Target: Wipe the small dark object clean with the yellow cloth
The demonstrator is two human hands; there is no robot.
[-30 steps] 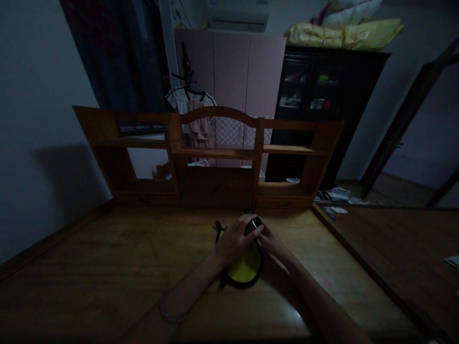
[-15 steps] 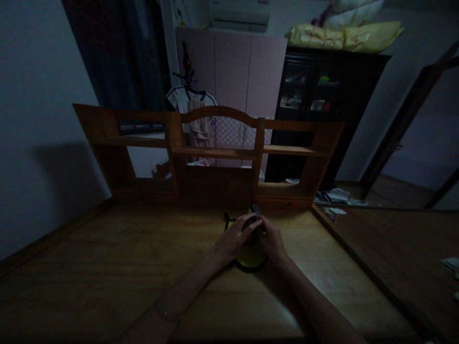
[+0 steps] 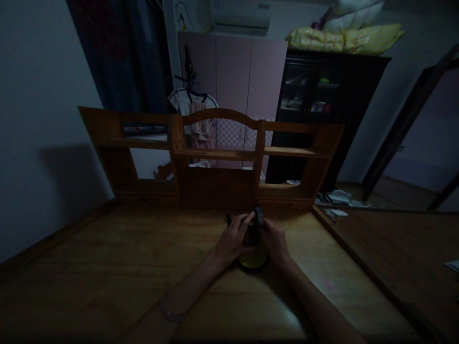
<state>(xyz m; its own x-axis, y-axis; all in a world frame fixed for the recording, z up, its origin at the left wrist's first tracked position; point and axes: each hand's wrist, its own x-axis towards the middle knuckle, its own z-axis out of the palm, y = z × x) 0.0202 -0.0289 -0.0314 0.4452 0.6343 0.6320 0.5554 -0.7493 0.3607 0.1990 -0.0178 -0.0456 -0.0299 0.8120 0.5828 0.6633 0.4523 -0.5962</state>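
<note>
A yellow and black object (image 3: 253,260) with a rounded, dark-edged near end rests on the wooden table (image 3: 143,267). Its exact kind is too dark to make out. From the left, my left hand (image 3: 234,239) is closed around its side, fingers reaching toward the dark middle part. My right hand (image 3: 275,240) pinches at the other side, beside a dark strap-like piece (image 3: 257,215) that sticks up at the far end. Another small black end pokes out past my left fingers. My hands hide much of the object.
A wooden shelf unit (image 3: 218,154) stands along the table's far edge. The wall (image 3: 39,119) borders the left side. At the right, a raised wooden edge (image 3: 353,258) separates a lower brown surface (image 3: 405,248) with papers on it.
My left fingers have drawn back from the top of the object, uncovering more of its dark middle. The dark strap-like piece now stands higher near my right fingers.
</note>
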